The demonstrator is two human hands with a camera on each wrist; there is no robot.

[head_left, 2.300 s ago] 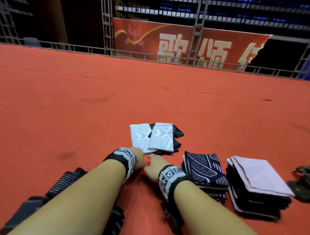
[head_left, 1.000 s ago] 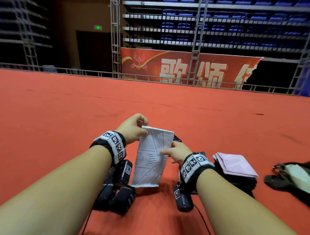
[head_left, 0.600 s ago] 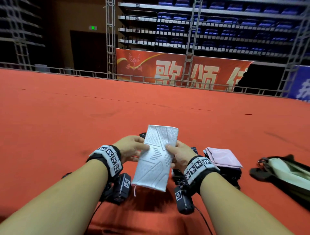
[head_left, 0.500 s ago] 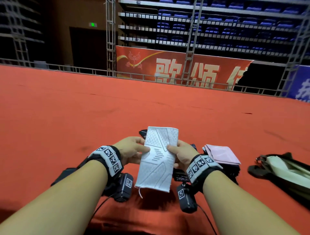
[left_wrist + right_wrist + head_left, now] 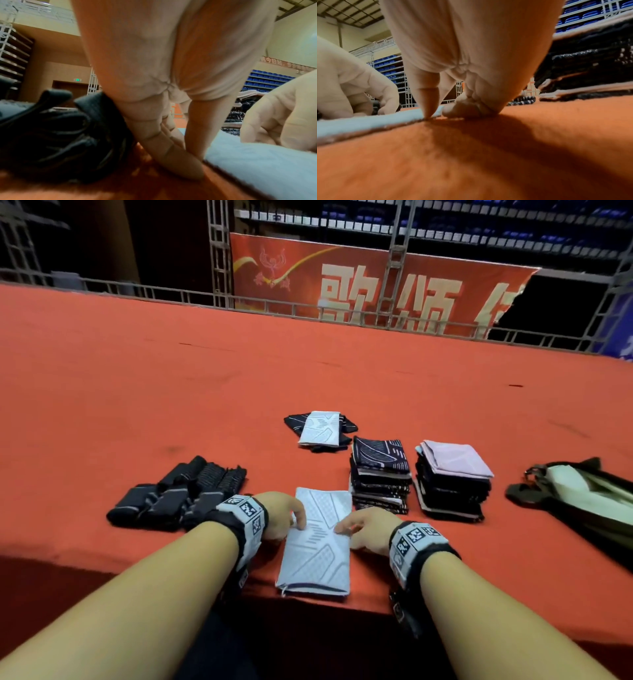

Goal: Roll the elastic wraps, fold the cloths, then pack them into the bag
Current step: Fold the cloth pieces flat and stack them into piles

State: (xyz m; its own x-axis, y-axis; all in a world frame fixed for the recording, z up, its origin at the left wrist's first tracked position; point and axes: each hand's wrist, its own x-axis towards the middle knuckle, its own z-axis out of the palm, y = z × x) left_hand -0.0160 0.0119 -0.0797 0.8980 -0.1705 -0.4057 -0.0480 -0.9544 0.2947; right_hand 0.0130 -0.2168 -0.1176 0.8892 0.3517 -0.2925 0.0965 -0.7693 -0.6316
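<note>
White patterned cloth [image 5: 317, 539], folded into a long strip, lies flat on the red felt table [image 5: 171, 392], near edge at 6 o'clock, right at the table's front lip.

Left hand [image 5: 282, 517] sits on the cloth's left edge, 9 o'clock side. Left wrist view: thumb and fingertips [image 5: 180, 166] come down together at that edge, pinching it. Right hand [image 5: 364, 529] is at the right edge, 3 o'clock side. Right wrist view: thumb tip presses on the cloth's border, other fingers curled against the felt just beside it. Cannot tell if those fingers are under the cloth or only next to it.

Around the cloth:
- 9 to 10 o'clock: row of black rolled elastic wraps with grey stripes [image 5: 178, 494], touching one another, near the left wrist.
- 12 o'clock, farther back: 1 white folded cloth lying on black patterned cloths [image 5: 320, 429].
- 1 o'clock: stack of black patterned folded cloths [image 5: 380, 474], just beside the right hand.
- 2 o'clock: 2nd dark stack topped by a pale pink cloth [image 5: 454, 474], beside the 1st, small gap between.
- 3 o'clock, far right: dark bag with a pale lining [image 5: 575, 494], lying on its side, mouth toward the stacks.

Both wrists carry black bands with white coded markers.
</note>
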